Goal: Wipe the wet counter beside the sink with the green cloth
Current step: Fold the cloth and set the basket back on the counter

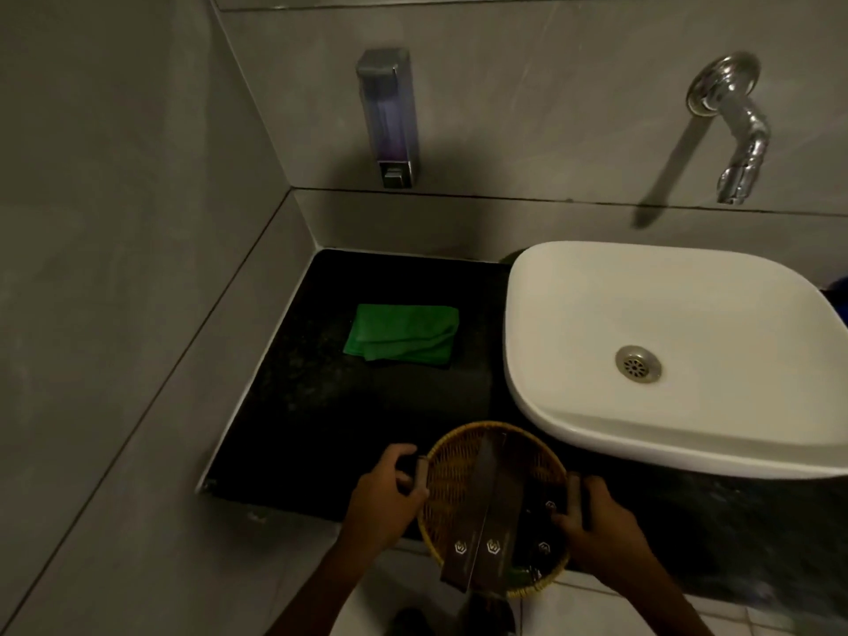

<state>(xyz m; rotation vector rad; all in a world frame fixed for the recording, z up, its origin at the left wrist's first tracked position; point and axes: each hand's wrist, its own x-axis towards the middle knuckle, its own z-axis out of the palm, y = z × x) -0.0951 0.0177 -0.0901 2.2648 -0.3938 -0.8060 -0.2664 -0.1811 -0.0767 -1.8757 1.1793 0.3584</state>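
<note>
One green cloth (403, 333) was seen folded at mid-frame, well apart from both hands. One wicker basket (493, 507) at the bottom was gripped by the left hand (385, 498) and right hand (596, 521).

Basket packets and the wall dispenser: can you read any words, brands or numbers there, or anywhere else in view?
No text reads anywhere in this view.
Dark packets in the wicker basket: small pale hexagon logos only; any lettering beneath is too small and blurred to read.
Soap dispenser on the wall: no label visible.
Tap, sink, green cloth: no markings.
</note>
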